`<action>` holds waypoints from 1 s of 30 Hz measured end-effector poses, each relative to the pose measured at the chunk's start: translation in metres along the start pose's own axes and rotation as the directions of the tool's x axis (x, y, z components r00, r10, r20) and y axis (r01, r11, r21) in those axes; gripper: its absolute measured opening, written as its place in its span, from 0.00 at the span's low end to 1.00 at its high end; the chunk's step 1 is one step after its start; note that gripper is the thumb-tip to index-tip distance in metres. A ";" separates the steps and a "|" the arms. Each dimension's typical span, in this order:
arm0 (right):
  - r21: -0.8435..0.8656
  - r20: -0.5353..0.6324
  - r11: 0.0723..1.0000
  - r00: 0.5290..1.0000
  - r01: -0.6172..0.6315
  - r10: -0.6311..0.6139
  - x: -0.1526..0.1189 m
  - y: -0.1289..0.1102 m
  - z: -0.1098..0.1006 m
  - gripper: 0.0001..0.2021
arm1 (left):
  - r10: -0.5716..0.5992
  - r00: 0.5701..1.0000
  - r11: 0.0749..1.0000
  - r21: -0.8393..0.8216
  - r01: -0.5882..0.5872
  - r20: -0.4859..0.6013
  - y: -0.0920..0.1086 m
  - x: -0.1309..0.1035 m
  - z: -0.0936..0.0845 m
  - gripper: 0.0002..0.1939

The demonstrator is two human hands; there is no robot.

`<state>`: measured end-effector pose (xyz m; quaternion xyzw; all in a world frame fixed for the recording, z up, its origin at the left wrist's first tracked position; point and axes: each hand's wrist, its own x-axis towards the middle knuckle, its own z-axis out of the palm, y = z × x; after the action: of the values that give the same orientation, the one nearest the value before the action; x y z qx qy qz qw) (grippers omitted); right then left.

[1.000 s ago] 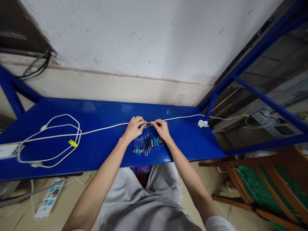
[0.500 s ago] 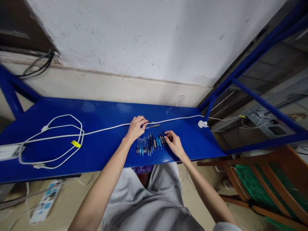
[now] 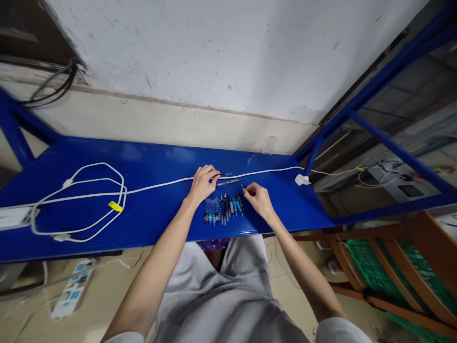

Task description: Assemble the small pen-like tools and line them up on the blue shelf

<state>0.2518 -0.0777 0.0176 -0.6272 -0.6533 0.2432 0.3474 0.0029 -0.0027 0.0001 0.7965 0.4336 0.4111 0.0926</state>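
On the blue tabletop several pen parts lie in a row: clear barrels at the left, dark slim pieces in the middle, blue and black grips at the right. My left hand is closed on a thin dark refill behind the row. Just in front of that refill lies a clear, slim pen piece. My right hand, right of the row, pinches a small dark piece between thumb and forefinger.
A white cable runs across the table and coils at the left, with a yellow tag. Crumpled white tissue lies at the right end. Blue frame bars rise at the right, above a wooden chair.
My right hand has lifted a small dark piece from the right end of the row and moved slightly back with it. The view has shifted slightly.
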 end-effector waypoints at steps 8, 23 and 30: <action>0.359 -0.084 0.906 0.975 0.223 -0.206 0.092 0.000 0.022 0.19 | -0.018 0.999 0.999 0.046 0.017 0.028 0.002 0.000 -0.001 0.10; 0.297 -0.122 0.909 0.956 0.293 -0.268 0.084 0.015 0.033 0.11 | -0.015 1.000 0.999 0.040 0.014 0.011 -0.005 -0.001 0.001 0.09; 0.366 -0.111 0.886 0.959 0.284 -0.261 0.083 0.021 0.034 0.08 | -0.051 0.999 0.998 0.036 0.051 0.000 -0.004 -0.002 0.000 0.08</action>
<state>0.2419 0.0107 -0.0075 -0.4574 -0.6649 0.2949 0.5116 -0.0001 -0.0018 -0.0026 0.7868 0.4611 0.4005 0.0888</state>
